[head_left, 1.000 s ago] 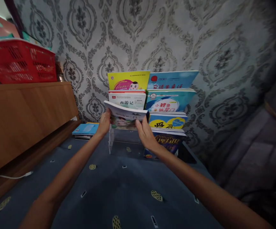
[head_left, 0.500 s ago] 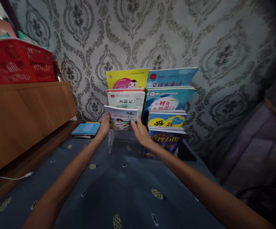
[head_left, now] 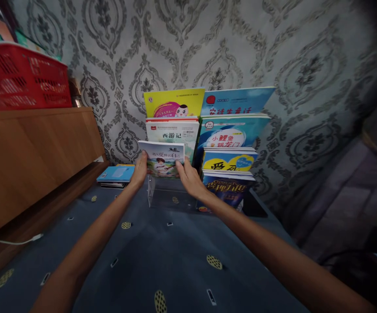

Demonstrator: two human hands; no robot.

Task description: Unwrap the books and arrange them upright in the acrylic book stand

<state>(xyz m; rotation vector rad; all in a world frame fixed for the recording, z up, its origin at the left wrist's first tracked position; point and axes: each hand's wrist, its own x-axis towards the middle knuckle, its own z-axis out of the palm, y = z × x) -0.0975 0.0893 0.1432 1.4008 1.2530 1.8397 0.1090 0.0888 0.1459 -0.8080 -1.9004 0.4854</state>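
Observation:
A thin picture book [head_left: 162,158] with a green cover stands upright in the left column of a clear tiered rack [head_left: 162,198], in front of a white book [head_left: 172,132] and a yellow book [head_left: 174,103]. My left hand [head_left: 140,170] grips the picture book's left edge. My right hand [head_left: 188,176] grips its right edge. The rack's right column holds several blue and yellow books [head_left: 229,158]. The rack's lowest left slot shows as bare clear plastic.
A blue book stack [head_left: 115,176] lies on the patterned blue cover [head_left: 162,256] left of the rack. A wooden headboard [head_left: 28,161] runs along the left with a red basket [head_left: 21,80] on top. Patterned wallpaper is behind. A white cable [head_left: 12,241] lies at left.
The picture book has gone from tilted forward and raised to upright and lower in the rack. Both hands moved down and slightly left with it.

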